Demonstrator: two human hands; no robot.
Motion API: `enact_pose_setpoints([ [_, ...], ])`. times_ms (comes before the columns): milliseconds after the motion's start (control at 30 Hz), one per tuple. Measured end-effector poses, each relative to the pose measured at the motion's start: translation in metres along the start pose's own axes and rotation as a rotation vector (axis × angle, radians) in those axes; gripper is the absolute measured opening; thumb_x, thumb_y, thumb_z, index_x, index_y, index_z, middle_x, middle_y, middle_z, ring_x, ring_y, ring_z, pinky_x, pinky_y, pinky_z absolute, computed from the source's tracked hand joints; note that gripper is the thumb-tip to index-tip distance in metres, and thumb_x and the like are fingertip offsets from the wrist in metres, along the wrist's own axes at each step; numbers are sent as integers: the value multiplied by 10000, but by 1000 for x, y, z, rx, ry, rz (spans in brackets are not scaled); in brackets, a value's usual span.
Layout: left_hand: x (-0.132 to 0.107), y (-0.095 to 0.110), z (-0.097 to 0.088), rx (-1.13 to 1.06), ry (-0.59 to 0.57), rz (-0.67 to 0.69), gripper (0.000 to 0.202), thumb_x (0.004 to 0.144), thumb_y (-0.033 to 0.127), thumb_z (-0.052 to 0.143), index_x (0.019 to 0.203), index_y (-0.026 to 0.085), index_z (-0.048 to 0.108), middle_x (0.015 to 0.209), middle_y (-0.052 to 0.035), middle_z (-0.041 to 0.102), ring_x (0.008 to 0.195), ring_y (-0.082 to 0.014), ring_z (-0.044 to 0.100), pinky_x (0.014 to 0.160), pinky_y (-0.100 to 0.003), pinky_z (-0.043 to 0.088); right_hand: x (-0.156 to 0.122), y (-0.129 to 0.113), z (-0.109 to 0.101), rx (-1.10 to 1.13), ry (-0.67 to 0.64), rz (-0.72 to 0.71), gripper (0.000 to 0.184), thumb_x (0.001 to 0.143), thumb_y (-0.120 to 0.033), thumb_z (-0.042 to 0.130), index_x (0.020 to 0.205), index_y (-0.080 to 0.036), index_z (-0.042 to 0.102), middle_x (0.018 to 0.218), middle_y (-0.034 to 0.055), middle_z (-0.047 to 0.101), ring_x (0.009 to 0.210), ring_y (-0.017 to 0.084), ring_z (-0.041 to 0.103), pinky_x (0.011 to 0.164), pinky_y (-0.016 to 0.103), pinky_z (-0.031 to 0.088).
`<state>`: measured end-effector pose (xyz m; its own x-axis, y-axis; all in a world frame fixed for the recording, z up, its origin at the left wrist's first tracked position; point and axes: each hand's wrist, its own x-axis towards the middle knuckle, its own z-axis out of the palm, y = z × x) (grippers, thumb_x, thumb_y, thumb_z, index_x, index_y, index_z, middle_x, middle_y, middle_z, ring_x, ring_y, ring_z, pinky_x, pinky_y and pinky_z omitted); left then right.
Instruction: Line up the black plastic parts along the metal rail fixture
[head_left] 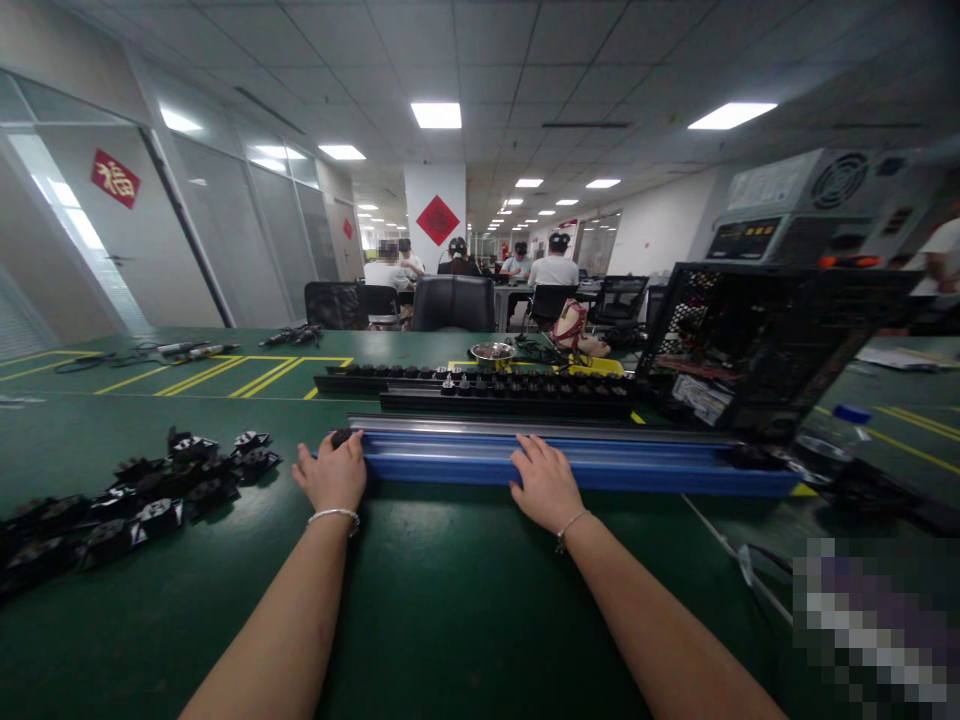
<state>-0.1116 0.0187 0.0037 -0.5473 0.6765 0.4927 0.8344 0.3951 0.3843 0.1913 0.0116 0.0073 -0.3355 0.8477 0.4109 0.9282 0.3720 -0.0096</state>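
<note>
A long blue rail (630,470) with a silver top edge lies across the green table in front of me. My left hand (332,474) grips its left end, fingers curled over the top by a black end cap. My right hand (544,484) rests on the rail's front face near the middle, fingers curled over its upper edge. Both wrists wear thin bracelets.
Several black socket parts (142,505) lie scattered at the left. Two black rails with round inserts (495,392) sit behind the blue one. An open computer case (772,340) stands at the right, a metal bowl (492,352) further back. People sit at desks in the distance.
</note>
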Motion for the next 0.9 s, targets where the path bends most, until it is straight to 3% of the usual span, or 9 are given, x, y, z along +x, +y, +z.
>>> enact_pose_setpoints([
  [333, 4, -1, -8, -106, -33, -71, 424, 869, 469, 298, 1075, 333, 643, 1248, -37, 542, 1096, -317, 449, 906, -509, 365, 0, 0, 0, 6, -9, 4, 293, 737, -261, 555, 1024, -201, 564, 1380, 99, 393, 1272, 258, 292, 990, 412, 246],
  [700, 7, -3, -11, -105, -87, -109, 463, 867, 498, 256, 1104, 345, 624, 1265, -46, 521, 994, -304, 532, 847, -491, 422, 0, -1, -1, 5, -4, 5, 290, 737, -259, 558, 1022, -203, 569, 1379, 97, 396, 1269, 256, 299, 990, 412, 244],
  [900, 11, -7, -10, -33, -141, -15, 487, 890, 442, 214, 1124, 309, 620, 1300, -79, 477, 951, -273, 575, 839, -440, 439, 0, 0, 1, -9, 4, 0, 300, 730, -261, 562, 1023, -200, 569, 1376, 95, 402, 1264, 259, 307, 989, 408, 254],
])
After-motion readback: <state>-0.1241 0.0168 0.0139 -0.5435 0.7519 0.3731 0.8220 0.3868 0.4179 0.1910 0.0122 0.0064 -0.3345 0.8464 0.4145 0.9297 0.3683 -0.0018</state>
